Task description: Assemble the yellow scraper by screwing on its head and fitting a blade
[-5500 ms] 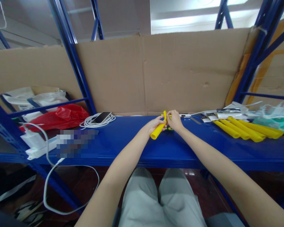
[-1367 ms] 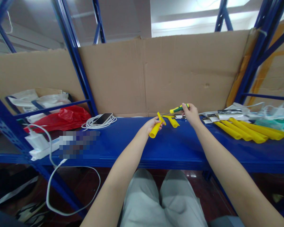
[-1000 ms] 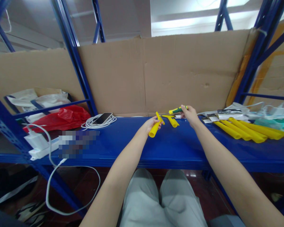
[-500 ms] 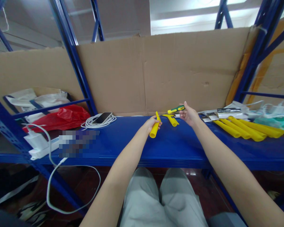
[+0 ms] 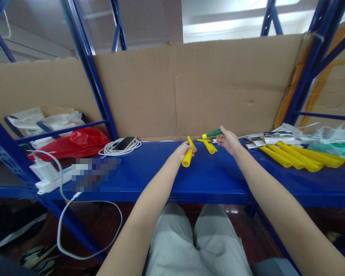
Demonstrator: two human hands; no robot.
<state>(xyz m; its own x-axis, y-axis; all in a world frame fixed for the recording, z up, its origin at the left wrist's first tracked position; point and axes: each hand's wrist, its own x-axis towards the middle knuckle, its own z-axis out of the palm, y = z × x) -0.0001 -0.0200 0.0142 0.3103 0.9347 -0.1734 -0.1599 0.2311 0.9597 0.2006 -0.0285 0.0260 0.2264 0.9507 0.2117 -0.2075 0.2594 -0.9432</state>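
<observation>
My left hand [image 5: 185, 151] is closed around a yellow tube-shaped piece [image 5: 186, 159], its round open end toward me and a narrow tip pointing away. In my right hand [image 5: 227, 140] is a screwdriver [image 5: 213, 133] with a green and yellow handle, gripped at the handle's rear end between thumb and fingers. Its thin shaft points left toward the tip of the yellow piece; whether they touch I cannot tell. Between my hands a second yellow piece [image 5: 209, 147], with a wider, spread far end, lies on the blue shelf [image 5: 212, 176].
Several yellow tubes [image 5: 296, 157] lie in a row at the right, beside silvery packets [image 5: 278, 137]. On the left are a phone [image 5: 125, 143] on a coiled white cable [image 5: 105, 150], a red plastic bag [image 5: 77, 142] and a white power strip [image 5: 50, 185]. A cardboard sheet [image 5: 218, 84] stands behind.
The screwdriver's handle has turned about its length, showing more green now. My right hand has shifted slightly left with it. My left hand and the yellow piece stay nearly still.
</observation>
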